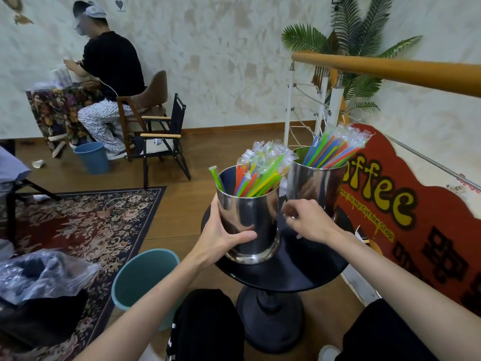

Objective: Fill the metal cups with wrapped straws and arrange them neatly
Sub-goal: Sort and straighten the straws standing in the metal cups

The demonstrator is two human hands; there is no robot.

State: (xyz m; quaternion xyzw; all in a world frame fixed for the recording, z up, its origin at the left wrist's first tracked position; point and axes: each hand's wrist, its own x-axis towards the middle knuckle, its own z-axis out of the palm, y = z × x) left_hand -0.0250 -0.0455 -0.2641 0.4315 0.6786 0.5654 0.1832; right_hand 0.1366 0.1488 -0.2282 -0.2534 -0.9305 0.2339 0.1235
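Observation:
Two shiny metal cups stand on a small round black table [299, 272]. The near cup [250, 217] holds a bunch of coloured wrapped straws [260, 173] leaning right, and one green straw [217, 178] leans alone at its left rim. My left hand [221, 238] grips this cup round its lower side, thumb across the front. The far cup [316, 183] is full of wrapped straws [335, 149] that fan to the right. My right hand [309, 220] hovers between the two cups with curled fingers; what it holds, if anything, is hidden.
A teal bin [140, 277] stands on the floor by my left knee. A red coffee sign [416, 212] and a wooden handrail [390, 71] are close on the right. A patterned rug [91, 222], a plastic bag [44, 274], and a seated person [109, 74] lie left.

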